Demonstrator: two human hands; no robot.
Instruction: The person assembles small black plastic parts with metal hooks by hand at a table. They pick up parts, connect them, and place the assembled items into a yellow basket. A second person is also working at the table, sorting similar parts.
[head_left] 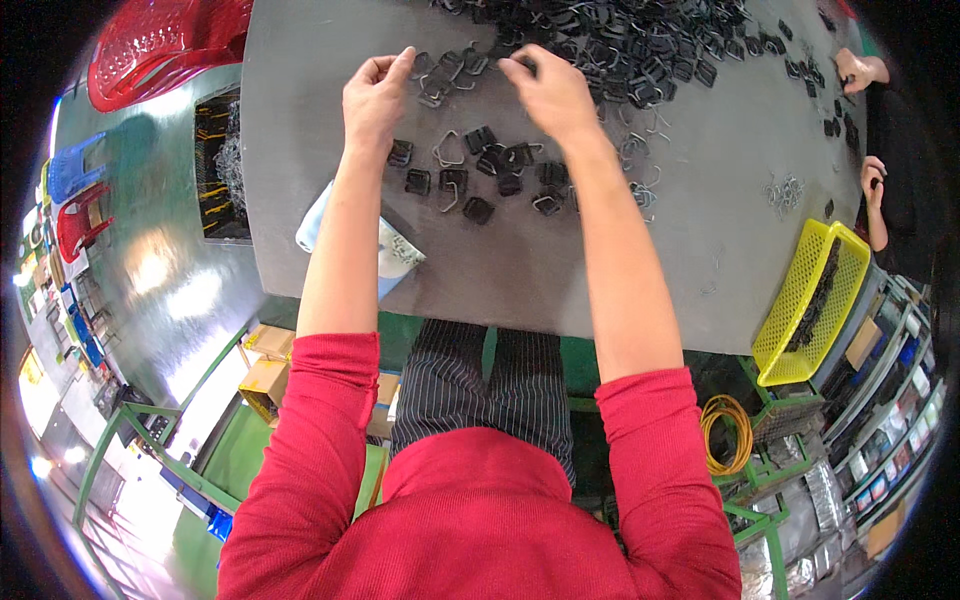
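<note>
My left hand (374, 102) is above the far left of the grey table (500, 275), fingers curled and thumb close against them. Beside it lies a small group of black buckle-like pieces with bent metal wires (450, 72). My right hand (553, 98) is at the near edge of a large heap of the black pieces (650, 45), its fingers drawn together. Whether either hand holds a small part is too small to make out. Between my forearms lie several loose black pieces (478, 208) and a bent metal wire loop (447, 150).
Partly under my left forearm is a pale blue-white container (400, 256). A yellow basket (768, 345) with dark parts stands at the right table corner. Across the right edge are another person's hands (862, 72). Loose metal wires (783, 192) lie near them. Red chairs (150, 50) stand at left.
</note>
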